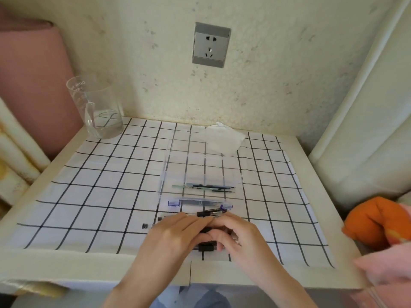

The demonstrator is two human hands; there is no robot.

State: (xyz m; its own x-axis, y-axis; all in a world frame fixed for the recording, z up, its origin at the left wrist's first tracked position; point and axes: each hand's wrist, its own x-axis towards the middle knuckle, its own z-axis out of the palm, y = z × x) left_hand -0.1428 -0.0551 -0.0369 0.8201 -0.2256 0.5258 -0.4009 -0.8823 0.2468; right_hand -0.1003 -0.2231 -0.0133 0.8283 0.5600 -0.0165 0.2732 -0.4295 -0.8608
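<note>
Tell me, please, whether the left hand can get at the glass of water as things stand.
Probably yes: only bare checked cloth lies between the left hand and the glass, though that hand is gripping a black pen.

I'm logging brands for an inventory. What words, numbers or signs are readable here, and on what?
"Drink": white print near the rim of the glass; the smaller line below it is too blurred to read.
Pen held in the right hand: no print shows.
Black pen just beyond it: pale marks on the barrel, too small to read.
Wall socket: no writing.
</note>
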